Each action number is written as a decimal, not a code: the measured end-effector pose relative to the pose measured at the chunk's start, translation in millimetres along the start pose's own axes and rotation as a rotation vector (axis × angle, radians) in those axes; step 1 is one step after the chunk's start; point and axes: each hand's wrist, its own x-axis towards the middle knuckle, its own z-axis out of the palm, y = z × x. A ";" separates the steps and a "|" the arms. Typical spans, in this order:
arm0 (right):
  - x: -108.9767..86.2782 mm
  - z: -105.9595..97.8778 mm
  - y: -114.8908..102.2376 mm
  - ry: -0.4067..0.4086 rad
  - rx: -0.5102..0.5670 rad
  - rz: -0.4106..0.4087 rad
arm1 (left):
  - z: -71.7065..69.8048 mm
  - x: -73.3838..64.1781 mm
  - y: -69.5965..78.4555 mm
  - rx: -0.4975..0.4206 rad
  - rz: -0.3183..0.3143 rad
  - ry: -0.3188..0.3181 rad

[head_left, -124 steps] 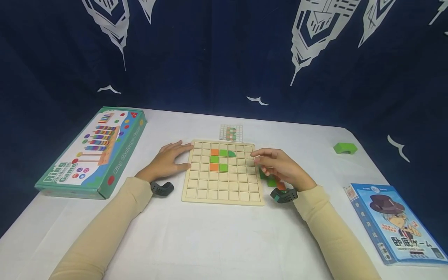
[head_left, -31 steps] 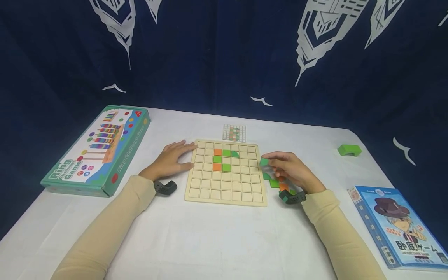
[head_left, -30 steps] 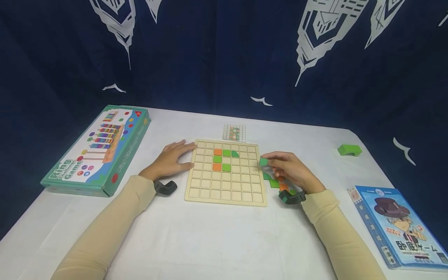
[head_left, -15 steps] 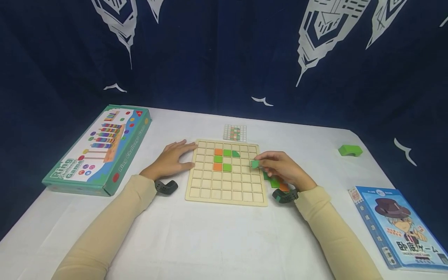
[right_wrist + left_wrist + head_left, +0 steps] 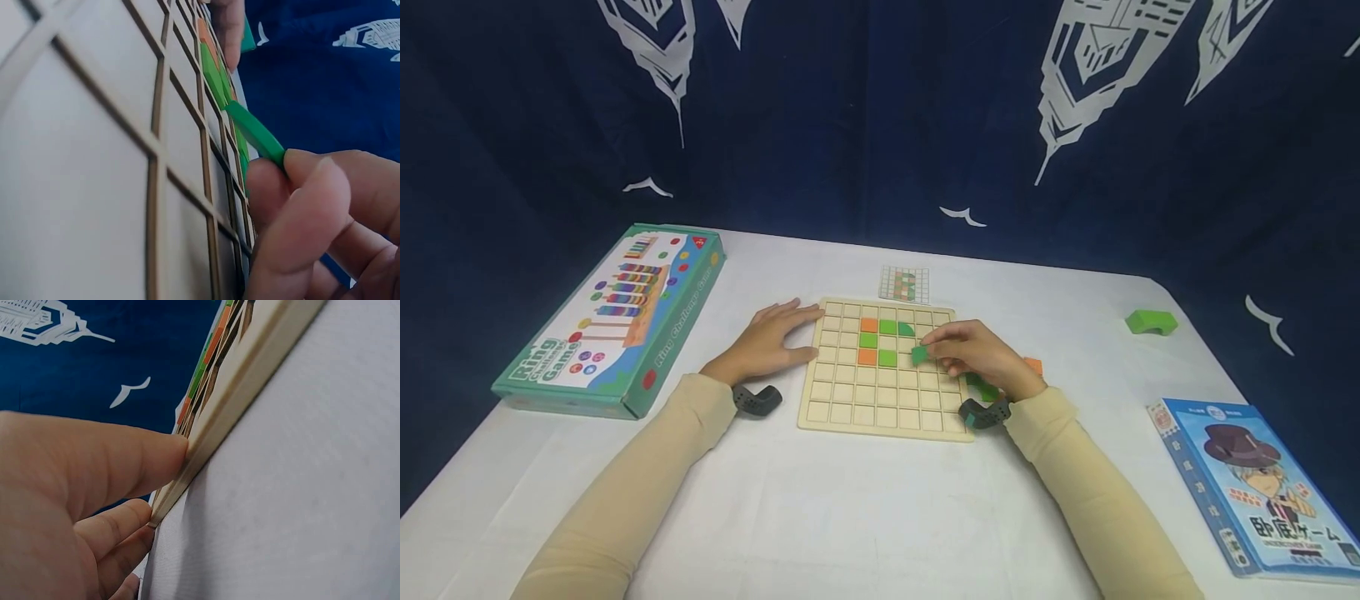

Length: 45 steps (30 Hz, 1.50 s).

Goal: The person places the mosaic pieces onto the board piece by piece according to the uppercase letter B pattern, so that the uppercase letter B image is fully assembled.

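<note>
A pale wooden grid board [image 5: 857, 417] lies on the table, with several orange and green tiles set in its cells. Among these is a dark green quarter-round tile [image 5: 906, 329] in the upper row. Thumb and fingers of my right hand [image 5: 973, 354] pinch another dark green tile [image 5: 920, 356], which has a curved edge in the right wrist view. It is held close over the cells right of a light green tile [image 5: 887, 358]. My left hand [image 5: 763, 343] rests with fairly straight fingers against the board's left edge, thumb [image 5: 162, 464] touching its side.
Loose tiles [image 5: 988, 392] lie right of the board, partly hidden under my right hand and wrist. A pattern card [image 5: 904, 283] sits behind the board. A ring game box [image 5: 610, 325] stands left, a blue game box [image 5: 1255, 492] right, a green arch block [image 5: 1152, 322] far right.
My right hand picked up the dark green tile from beside the board and carried it left over the grid. An orange loose tile now shows behind the right wrist. My left hand has stayed put.
</note>
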 end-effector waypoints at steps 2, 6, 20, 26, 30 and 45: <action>1.6 3.0 -1.7 -0.003 -0.022 0.006 | 0.3 0.5 0.1 0.003 -0.001 0.001; 3.7 7.9 -5.0 -0.003 -0.066 0.021 | 0.7 1.5 0.4 0.009 -0.003 0.001; 6.7 19.3 -14.3 0.014 -0.142 0.035 | -1.3 0.8 1.7 0.018 -0.013 -0.006; 6.9 19.1 -13.4 0.029 -0.184 0.020 | -1.4 0.6 2.7 0.016 -0.016 -0.007; 7.4 19.6 -12.5 0.035 -0.196 0.014 | -0.5 0.2 2.8 0.016 -0.021 -0.007; 4.7 9.3 -10.1 -0.010 -0.087 0.002 | -1.2 -1.3 3.6 0.010 -0.016 -0.003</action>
